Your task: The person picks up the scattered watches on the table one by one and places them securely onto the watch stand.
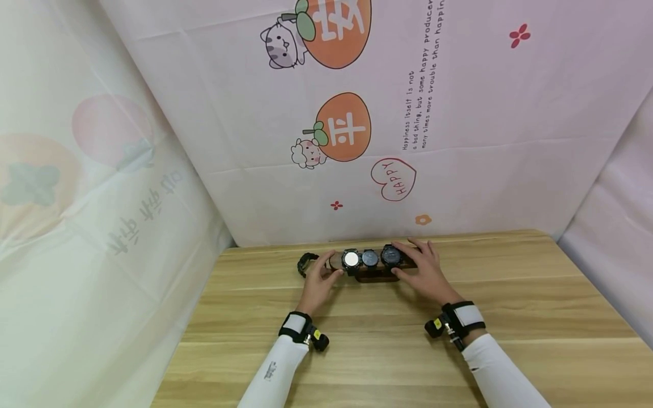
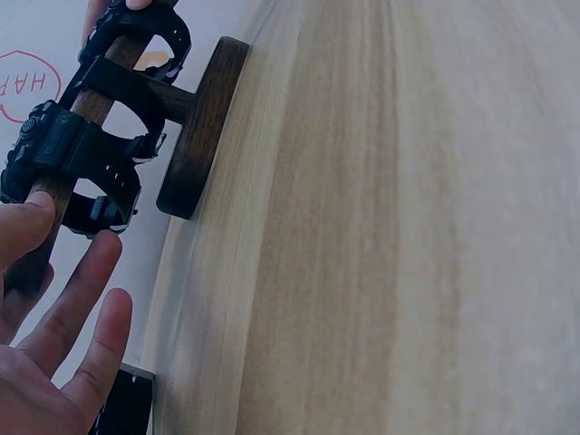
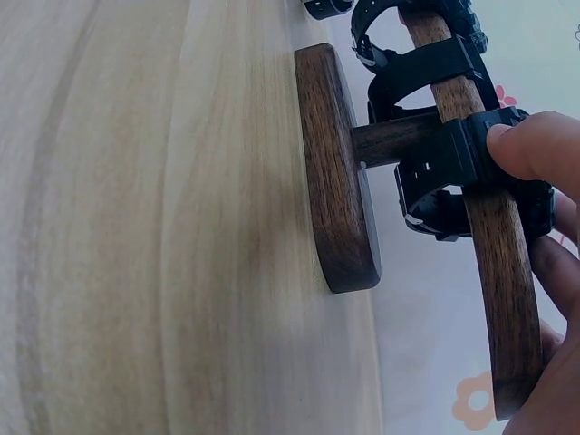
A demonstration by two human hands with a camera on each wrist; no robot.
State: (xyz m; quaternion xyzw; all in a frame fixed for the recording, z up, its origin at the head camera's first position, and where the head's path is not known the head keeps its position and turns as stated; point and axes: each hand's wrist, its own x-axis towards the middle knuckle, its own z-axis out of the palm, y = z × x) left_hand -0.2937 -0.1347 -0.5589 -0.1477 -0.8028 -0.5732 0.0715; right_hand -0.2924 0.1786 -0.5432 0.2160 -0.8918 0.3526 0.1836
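Observation:
Three black wristwatches hang on the dark wooden bar of a T-shaped watch stand, whose base rests on the table. My left hand pinches the bar's left end, thumb in front and a finger behind, beside the white-faced watch. Its other fingers stretch out below. In the middle hangs a smaller dark-faced watch. My right hand holds the rightmost watch on the bar; in the right wrist view its thumb presses the case and the fingers go behind, partly hidden.
Another black watch sits on the wooden table left of the stand, close behind my left hand. A white printed cloth hangs just past the table's back edge. More cloth hangs on the left.

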